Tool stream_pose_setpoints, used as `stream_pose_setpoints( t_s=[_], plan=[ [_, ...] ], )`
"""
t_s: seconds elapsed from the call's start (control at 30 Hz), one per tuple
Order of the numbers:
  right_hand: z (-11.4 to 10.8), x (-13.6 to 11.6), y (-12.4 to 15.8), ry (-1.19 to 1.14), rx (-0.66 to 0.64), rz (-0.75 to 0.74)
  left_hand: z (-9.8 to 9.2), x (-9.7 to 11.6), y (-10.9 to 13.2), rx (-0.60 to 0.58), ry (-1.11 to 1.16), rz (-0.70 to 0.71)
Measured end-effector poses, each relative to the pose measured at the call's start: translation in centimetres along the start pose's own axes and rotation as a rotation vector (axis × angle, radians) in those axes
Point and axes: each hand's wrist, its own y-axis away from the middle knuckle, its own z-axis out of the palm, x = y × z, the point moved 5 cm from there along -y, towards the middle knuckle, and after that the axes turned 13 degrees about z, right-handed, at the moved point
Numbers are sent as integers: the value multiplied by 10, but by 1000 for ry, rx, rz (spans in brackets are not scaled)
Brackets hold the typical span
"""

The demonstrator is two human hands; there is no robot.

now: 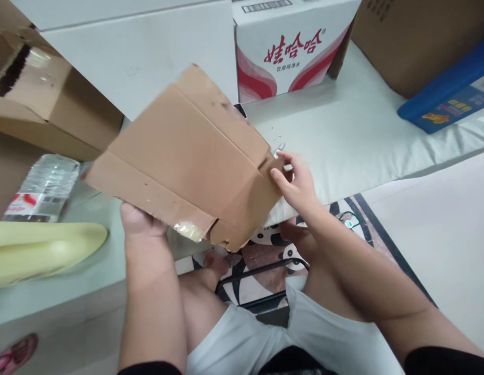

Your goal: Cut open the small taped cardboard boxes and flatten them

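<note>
A brown flattened cardboard box [187,151], with fold creases, small end flaps and a strip of clear tape on its near edge, is held up tilted in front of me. My left hand [142,219] grips its lower left edge, the fingers mostly hidden underneath. At the right corner flap, my right hand [296,179] pinches the cardboard, thumb toward me and forefinger curled over the far side.
Behind stand a white carton with red lettering [292,57] and a larger white box [148,57]. On the left are an open brown box [70,99], a clear water bottle [42,187] and a yellow object [47,250]. A blue package [448,94] lies right.
</note>
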Motion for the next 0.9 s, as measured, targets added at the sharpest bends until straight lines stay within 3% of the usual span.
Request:
stream_pose_setpoints(
  t_s=[0.1, 0.27, 0.37, 0.47, 0.57, 0.63, 0.73, 0.8, 0.9],
  plan=[
    [-3, 8, -5, -77, 46, 57, 8, 11, -2, -51, 102, 102],
    [22, 12, 1, -427, -412, 329, 8, 7, -2, -31, 140, 93],
    [22, 0, 11, -493, -464, 387, 9, 1, -1, 5, 132, 9],
    [-6, -16, 12, -526, -263, 346, 9, -1, -1, 104, 166, -117],
    [-56, -30, 9, -571, 30, 228, 4, 2, 1, 241, 168, -258],
    [-101, -34, 10, -543, 330, 114, 3, 6, 2, 265, 169, -278],
    [-165, -36, 15, -272, 775, -29, 3, 8, 3, 252, 162, -265],
    [-194, -32, 6, -71, 874, -28, 3, 7, 3, 238, 149, -274],
    [-222, -20, -32, 202, 906, 98, 4, 5, 3, 222, 131, -283]
  ],
)
